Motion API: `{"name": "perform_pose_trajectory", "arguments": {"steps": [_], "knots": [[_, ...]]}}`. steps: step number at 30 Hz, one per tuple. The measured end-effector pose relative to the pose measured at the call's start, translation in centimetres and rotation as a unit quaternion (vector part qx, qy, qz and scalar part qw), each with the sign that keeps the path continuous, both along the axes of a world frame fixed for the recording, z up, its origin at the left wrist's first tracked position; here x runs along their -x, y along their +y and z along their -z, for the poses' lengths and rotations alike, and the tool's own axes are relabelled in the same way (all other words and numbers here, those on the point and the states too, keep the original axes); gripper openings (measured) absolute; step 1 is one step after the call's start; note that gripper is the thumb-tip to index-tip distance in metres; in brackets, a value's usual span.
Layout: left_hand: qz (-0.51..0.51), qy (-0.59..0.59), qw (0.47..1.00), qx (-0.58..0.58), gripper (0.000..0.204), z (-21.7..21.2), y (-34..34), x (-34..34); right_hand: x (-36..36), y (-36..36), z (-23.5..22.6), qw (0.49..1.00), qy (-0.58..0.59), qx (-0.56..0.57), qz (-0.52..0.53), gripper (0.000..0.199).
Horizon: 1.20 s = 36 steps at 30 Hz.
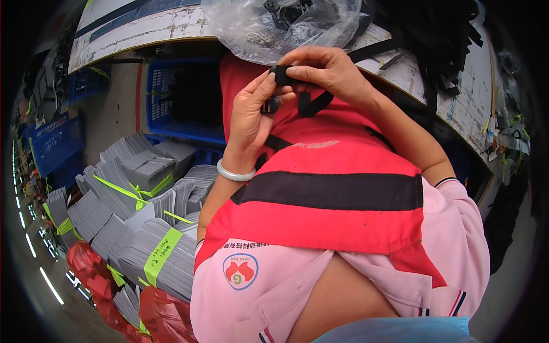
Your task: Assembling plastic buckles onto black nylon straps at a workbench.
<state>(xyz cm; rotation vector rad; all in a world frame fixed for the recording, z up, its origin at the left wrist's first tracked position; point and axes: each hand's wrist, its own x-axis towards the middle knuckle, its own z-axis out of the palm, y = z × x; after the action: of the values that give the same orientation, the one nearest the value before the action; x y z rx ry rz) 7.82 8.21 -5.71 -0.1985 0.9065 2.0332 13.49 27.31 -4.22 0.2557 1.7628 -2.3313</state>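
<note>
Over my lap, both hands are pinched on a black webbing strap (pixel 313 106). My left hand (pixel 250 111), with a pale bangle (pixel 235 171) at its wrist, grips the strap's folded end from the left. A small, glossy black piece (pixel 270 104), perhaps a plastic buckle, sits against the left fingers; its exact shape is partly hidden. My right hand (pixel 331 71) presses thumb and fingers onto a dark folded part (pixel 281 75) of the strap from the right. Below the hands, the strap hangs in a loop over my red apron (pixel 337 157).
A clear plastic bag (pixel 240 28) with black parts lies on the worn white table (pixel 171 26) ahead. Black straps (pixel 440 40) pile up at its right. Bundled grey sheets (pixel 131 160), blue crates (pixel 186 131) and red bags (pixel 163 311) crowd the left side.
</note>
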Motion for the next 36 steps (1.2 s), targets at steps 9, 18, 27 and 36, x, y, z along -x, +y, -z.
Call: {"name": "perform_pose_trajectory", "arguments": {"steps": [9, 18, 27, 36], "knots": [[-0.064, 0.227, 0.966, 0.104, 0.021, 0.1, 0.7, 0.4, -1.0, -2.1, -3.7, 0.988, 0.139, -0.02, 0.056, 0.012], [-0.046, 0.359, 0.915, 0.178, 0.018, 0.1, 0.5, -0.6, -0.3, -2.0, -1.5, 0.988, -0.011, -0.144, 0.055, 0.02], [0.028, 0.355, 0.925, 0.133, 0.011, 0.0, -1.2, 0.5, -0.2, -1.1, 1.1, 0.977, -0.155, 0.134, -0.063, 0.021], [-0.175, 0.299, 0.888, 0.304, 0.025, -0.3, -15.2, 7.4, -3.3, 8.2, -0.5, 0.88, 0.127, -0.404, 0.216, 0.016]]}}
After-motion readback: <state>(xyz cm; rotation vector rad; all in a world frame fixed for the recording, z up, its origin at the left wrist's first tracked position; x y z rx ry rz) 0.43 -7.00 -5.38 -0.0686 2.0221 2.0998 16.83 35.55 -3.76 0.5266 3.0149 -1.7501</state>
